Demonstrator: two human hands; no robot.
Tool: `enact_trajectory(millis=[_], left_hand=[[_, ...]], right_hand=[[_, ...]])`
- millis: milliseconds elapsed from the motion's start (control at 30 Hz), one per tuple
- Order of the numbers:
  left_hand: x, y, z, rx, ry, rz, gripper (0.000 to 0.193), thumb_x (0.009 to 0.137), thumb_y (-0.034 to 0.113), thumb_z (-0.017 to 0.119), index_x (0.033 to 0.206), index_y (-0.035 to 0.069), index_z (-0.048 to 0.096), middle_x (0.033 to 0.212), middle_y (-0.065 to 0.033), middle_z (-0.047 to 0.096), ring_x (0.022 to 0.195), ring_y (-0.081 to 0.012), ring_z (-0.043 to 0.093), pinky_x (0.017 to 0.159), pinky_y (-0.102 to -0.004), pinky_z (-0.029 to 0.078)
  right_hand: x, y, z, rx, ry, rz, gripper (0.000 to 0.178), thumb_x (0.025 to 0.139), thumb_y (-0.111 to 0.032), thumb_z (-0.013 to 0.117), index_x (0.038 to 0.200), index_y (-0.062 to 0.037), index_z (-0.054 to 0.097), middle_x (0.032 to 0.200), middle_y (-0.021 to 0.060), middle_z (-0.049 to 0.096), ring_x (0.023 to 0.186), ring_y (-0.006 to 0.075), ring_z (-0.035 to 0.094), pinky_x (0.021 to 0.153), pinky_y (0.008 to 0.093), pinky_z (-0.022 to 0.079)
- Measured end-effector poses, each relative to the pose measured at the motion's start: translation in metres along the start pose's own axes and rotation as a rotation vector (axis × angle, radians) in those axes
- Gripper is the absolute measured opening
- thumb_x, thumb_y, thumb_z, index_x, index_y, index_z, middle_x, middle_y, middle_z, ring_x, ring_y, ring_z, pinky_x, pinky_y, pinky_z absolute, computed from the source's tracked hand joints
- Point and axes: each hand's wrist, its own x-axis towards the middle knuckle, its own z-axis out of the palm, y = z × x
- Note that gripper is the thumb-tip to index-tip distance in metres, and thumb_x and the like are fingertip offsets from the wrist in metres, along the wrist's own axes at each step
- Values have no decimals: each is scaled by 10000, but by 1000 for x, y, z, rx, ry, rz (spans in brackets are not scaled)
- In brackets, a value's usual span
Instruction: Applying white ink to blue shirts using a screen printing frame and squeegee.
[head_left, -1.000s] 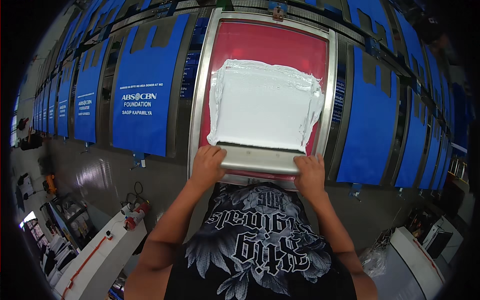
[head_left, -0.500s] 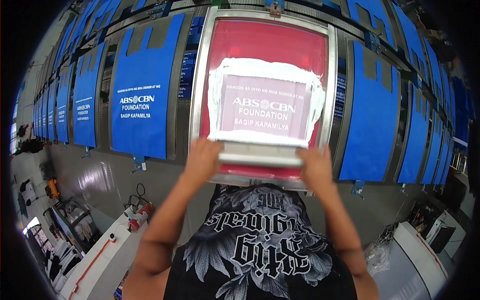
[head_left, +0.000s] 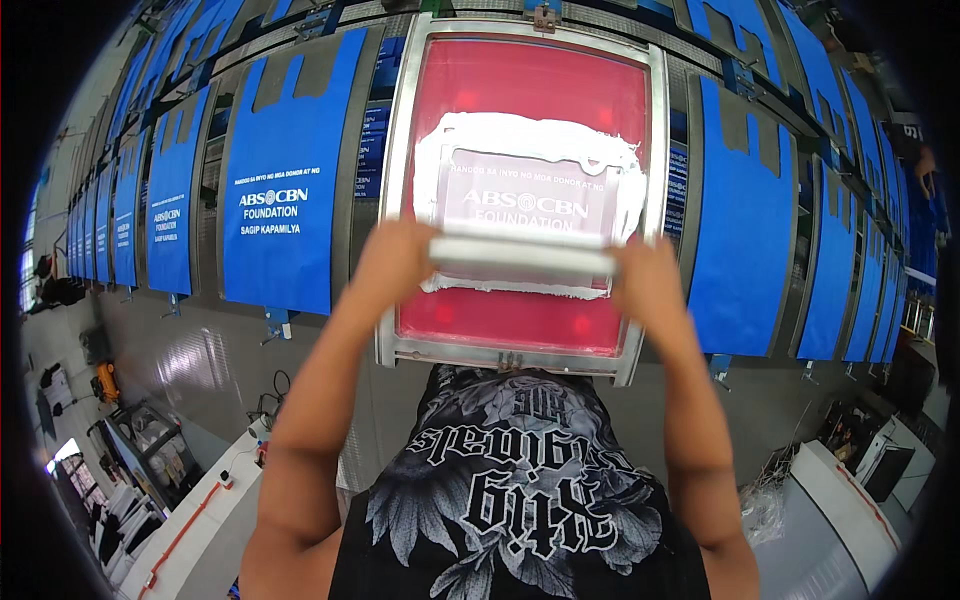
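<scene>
A metal-framed printing screen (head_left: 395, 200) with red mesh lies in front of me over a blue bag. White ink (head_left: 520, 135) is spread across the mesh around a rectangular stencil with lettering. A long pale squeegee (head_left: 520, 258) lies crosswise on the mesh, about two thirds of the way down the screen. My left hand (head_left: 395, 262) grips its left end and my right hand (head_left: 645, 285) grips its right end. Both forearms reach up from the lower edge.
Blue bags (head_left: 275, 180) lie in a long row on the print table to the left and more blue bags (head_left: 745, 210) to the right; the left ones carry white print. Below lie a grey floor, a white bench (head_left: 200, 520) and a white machine (head_left: 850, 500).
Both hands have pushed the squeegee away from me up the screen, wiping the white ink upward and uncovering the stencil lettering that was fully covered a second ago.
</scene>
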Motion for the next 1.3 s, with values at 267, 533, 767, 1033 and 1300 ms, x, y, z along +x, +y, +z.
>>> enact_trajectory(millis=[267,533,767,1033,1300], left_hand=[[16,-13,19,-56,203,34,318,551,74,746,860,80,674,806,-123,658,814,-328,614,760,-445,452],[85,-47,-32,-58,57,-119,421,665,308,802,980,61,671,827,-166,670,813,-343,650,753,-392,511],[-98,20,-10,-438,-71,-459,306,858,302,649,977,20,646,812,-124,664,751,-262,644,707,-362,502],[-209,50,212,-1347,-545,-439,464,917,456,568,961,5,668,754,-17,619,707,-65,516,654,-259,443],[-170,88,176,-1428,-440,-226,333,959,305,547,879,-3,647,708,21,600,654,-59,527,646,-199,438]], right_hand=[[21,6,38,33,118,32,416,616,6,629,1018,-95,650,892,87,657,893,280,586,1026,516,323],[130,19,-22,141,-113,-26,474,624,-63,586,1086,-122,677,962,179,670,917,343,638,833,413,502],[137,3,-27,115,-85,8,493,624,-67,574,1106,-120,667,999,169,668,953,346,628,865,410,496],[153,-3,-2,39,-155,-47,527,635,-107,608,1162,-112,629,1083,165,648,1034,330,601,903,393,476],[139,0,-11,108,-23,-12,512,625,-15,522,1118,-70,649,1062,208,642,1025,356,596,902,407,463]])
